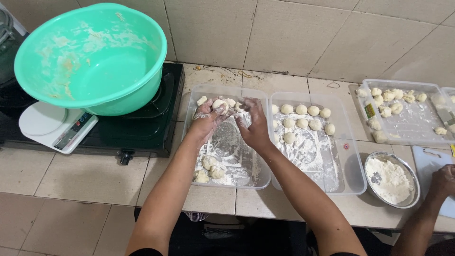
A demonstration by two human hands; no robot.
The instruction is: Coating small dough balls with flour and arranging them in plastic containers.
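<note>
Three clear rectangular plastic trays sit on the tiled counter (95, 182). The nearest floured tray (258, 178) holds a row of small pale dough balls (227, 102) along its far edge and a few more at its near left corner. The middle clear tray (353, 182) holds two rows of dough balls over scattered flour, and the far right tray (417, 137) holds rougher lumps. A round metal bowl (411, 196) contains white flour. A large empty green plastic basin (137, 90), smeared inside, rests on a white kitchen scale (42, 121).

The left hand (206, 118) curls loosely, fingertips touching a dough ball in the far row. The right hand (255, 124) is bent beside it, fingers on the same row; whether either actually grips a ball is unclear. Another person's hand (444, 181) is cut off at the right edge.
</note>
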